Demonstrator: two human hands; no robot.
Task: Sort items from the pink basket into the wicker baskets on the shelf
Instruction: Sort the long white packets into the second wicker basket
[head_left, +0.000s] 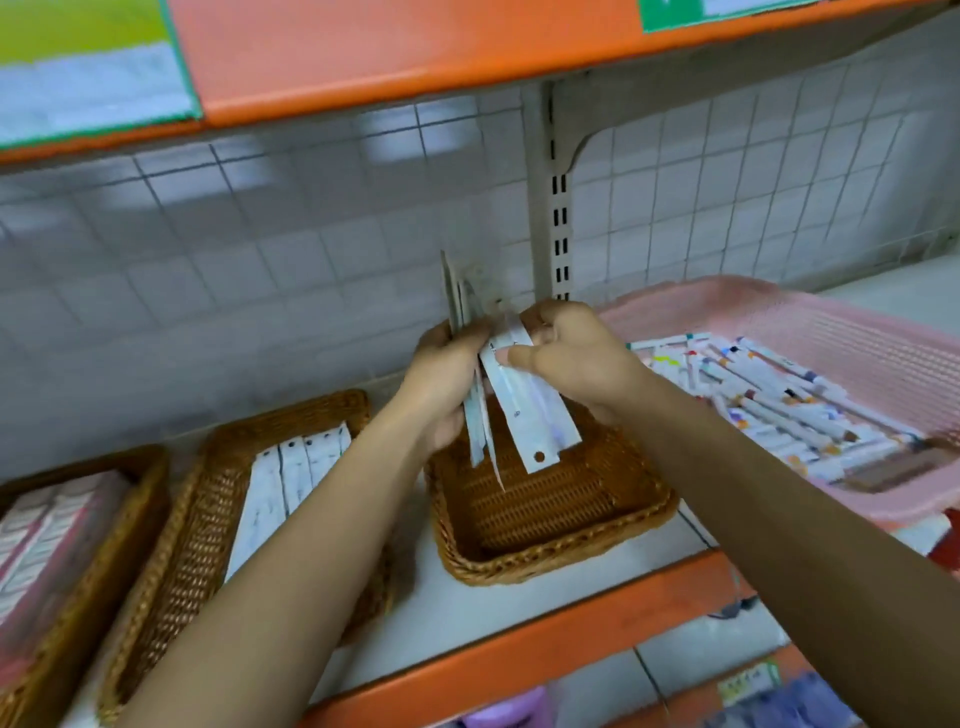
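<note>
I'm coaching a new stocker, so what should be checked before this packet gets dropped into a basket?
1. Right hand pinches the white packet: ok.
2. Left hand grips the other packets: ok.
3. Wicker basket under the hands shows bare weave: ok.
4. White packet matches the stacked packets in the neighbouring basket: cannot tell, print blurred.
5. Pink basket within reach for the next pick: ok.

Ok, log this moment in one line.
left hand grips packet stack | right hand pinches white packet | above wicker basket
</note>
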